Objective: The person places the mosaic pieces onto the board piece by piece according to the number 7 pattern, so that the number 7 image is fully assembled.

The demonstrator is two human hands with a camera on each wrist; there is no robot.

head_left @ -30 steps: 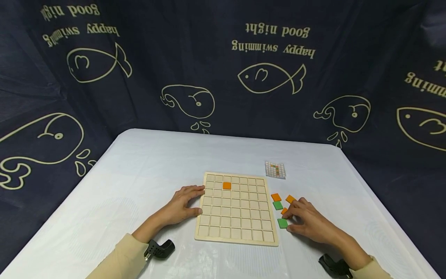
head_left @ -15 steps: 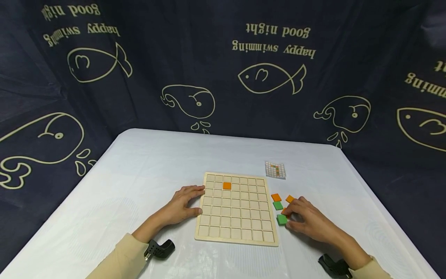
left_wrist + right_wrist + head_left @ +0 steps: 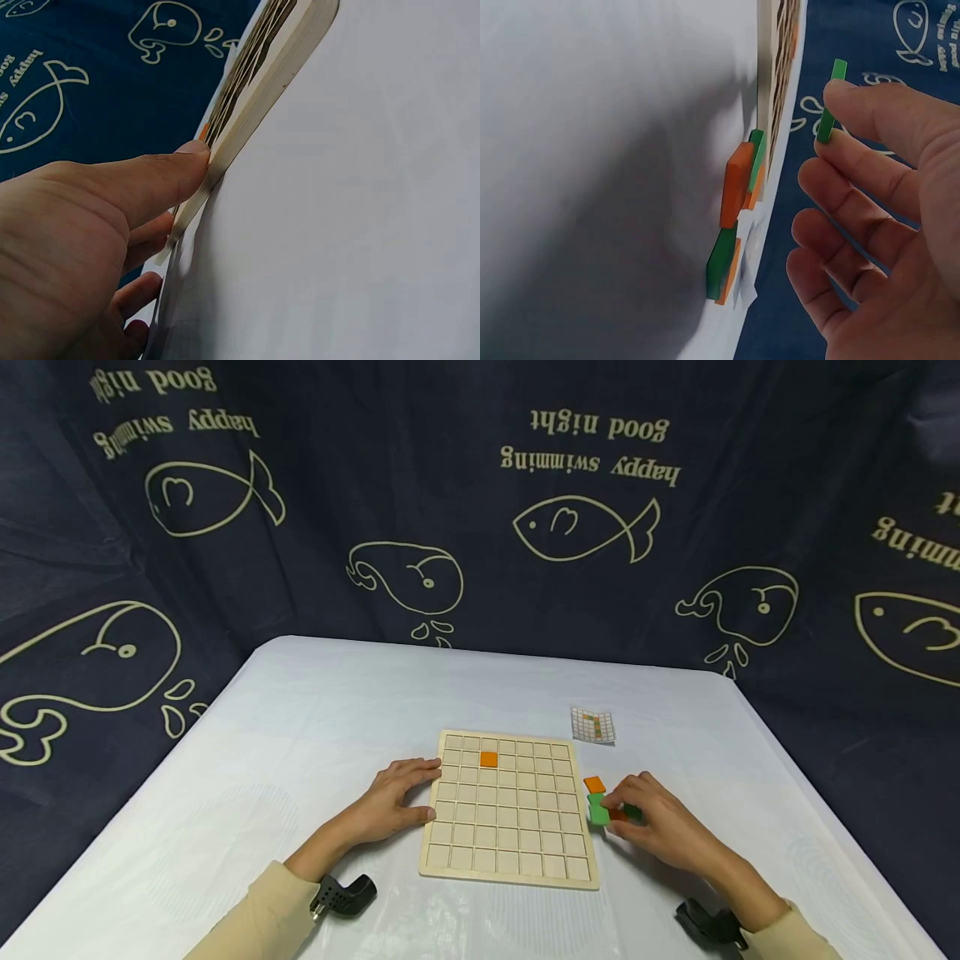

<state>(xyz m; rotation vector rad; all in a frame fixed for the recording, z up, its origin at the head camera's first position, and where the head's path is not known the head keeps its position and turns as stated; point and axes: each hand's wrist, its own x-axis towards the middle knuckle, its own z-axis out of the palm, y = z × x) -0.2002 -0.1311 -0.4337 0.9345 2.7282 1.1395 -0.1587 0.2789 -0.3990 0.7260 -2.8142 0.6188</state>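
My right hand (image 3: 660,823) pinches a green square tile (image 3: 832,101) between thumb and index finger, just off the right edge of a wooden grid board (image 3: 495,817). In the right wrist view the tile is edge-on and raised off the table. Loose tiles lie below and behind that hand, partly hidden in the head view: orange (image 3: 736,184) and green (image 3: 721,262) ones among them. My left hand (image 3: 393,799) rests at the board's left side, its thumb and fingertips touching the wooden edge (image 3: 247,120). One orange tile (image 3: 489,760) sits in a cell of the second row.
A small card (image 3: 592,725) printed with a coloured grid lies beyond the board's far right corner. The white-covered table (image 3: 360,693) meets a dark hanging cloth (image 3: 465,468) with fish and whale drawings. Black wrist devices (image 3: 345,896) sit at both cuffs.
My right hand has picked up the nearest green tile and moved it away from me and left, towards the board. The left hand and board have stayed still.
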